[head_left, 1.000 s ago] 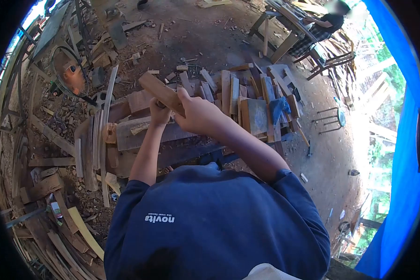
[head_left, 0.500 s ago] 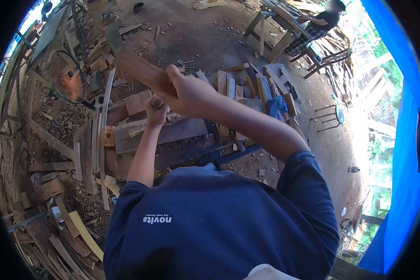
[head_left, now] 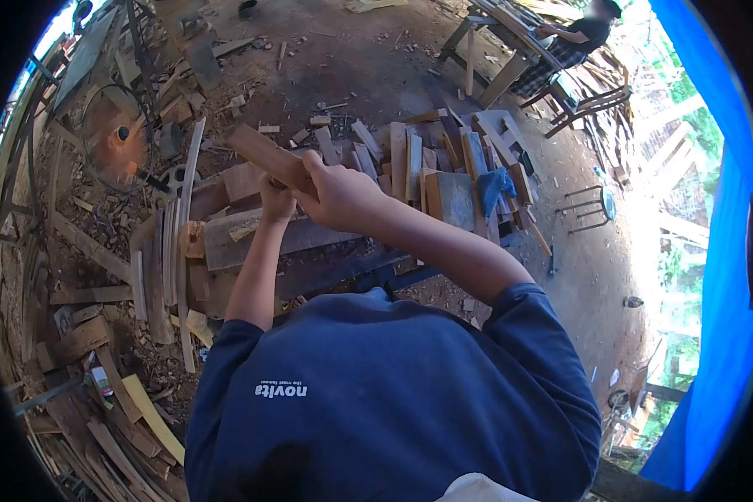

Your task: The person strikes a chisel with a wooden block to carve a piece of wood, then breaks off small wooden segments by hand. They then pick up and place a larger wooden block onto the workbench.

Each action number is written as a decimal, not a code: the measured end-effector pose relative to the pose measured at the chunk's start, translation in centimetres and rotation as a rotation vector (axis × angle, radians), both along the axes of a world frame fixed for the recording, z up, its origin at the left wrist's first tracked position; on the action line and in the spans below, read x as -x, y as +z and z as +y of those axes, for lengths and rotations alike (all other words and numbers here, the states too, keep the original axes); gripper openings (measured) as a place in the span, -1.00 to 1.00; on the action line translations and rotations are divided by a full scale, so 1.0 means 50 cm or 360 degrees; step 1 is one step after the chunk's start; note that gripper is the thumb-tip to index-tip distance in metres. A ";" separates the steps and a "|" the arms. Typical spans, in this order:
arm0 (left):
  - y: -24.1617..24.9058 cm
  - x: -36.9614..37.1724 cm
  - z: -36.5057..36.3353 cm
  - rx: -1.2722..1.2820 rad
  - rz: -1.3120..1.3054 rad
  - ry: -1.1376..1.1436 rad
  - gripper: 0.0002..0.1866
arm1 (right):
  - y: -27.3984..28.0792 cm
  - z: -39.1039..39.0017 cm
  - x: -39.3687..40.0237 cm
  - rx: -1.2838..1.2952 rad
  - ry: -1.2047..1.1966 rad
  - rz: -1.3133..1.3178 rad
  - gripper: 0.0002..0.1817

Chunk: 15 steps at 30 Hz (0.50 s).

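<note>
My right hand (head_left: 343,197) grips one end of a thick, flat wooden block (head_left: 263,153), which points up and left. Just under it, my left hand (head_left: 276,201) is closed in a fist around an upright round-ended handle, apparently a chisel. The block now covers the handle's top, and the blade is hidden below the fist. Beneath my hands lies a broad wooden board (head_left: 301,238) with a light chip (head_left: 244,227) of wood on it.
Stacked wood pieces and a blue cloth (head_left: 495,191) lie to the right. A fan (head_left: 119,138) stands at left beside long thin strips (head_left: 176,259). Farther back, a person (head_left: 590,33) sits at a workbench (head_left: 502,42). A small stool (head_left: 590,207) stands at right.
The wooden block in my right hand has come down and nearer, over the handle in my left fist, whose round end was visible before. My left hand has barely moved.
</note>
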<state>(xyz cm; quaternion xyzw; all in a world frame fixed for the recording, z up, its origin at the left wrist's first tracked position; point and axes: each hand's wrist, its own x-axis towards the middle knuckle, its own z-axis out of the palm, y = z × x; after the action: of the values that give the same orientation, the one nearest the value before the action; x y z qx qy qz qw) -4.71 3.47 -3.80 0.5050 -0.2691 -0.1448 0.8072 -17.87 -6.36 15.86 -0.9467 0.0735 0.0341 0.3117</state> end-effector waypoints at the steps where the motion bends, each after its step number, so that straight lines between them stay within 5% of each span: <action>1: 0.003 -0.001 0.001 -0.0023 -0.0128 0.0009 -0.78 | -0.009 0.000 0.000 0.0020 -0.0019 -0.0008 -0.49; 7: 0.027 0.011 -0.005 -0.0090 -0.0073 0.0053 -0.89 | -0.004 -0.013 -0.026 0.0137 -0.0095 -0.0272 -0.56; 12: 0.035 0.010 -0.002 -0.0189 -0.0116 0.0069 -0.83 | 0.115 -0.007 -0.030 -0.0276 -0.0110 -0.0941 -0.53; 15: 0.036 0.009 -0.006 -0.0252 -0.0146 0.0063 -0.81 | 0.064 0.014 -0.025 -0.0419 -0.0228 -0.0906 -0.54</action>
<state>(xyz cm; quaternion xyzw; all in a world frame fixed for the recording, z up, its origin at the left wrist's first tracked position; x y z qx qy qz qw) -5.14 3.16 -2.01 0.5786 -0.2833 -0.1263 0.7543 -16.60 -5.68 19.07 -0.8622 0.0446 -0.2448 0.4412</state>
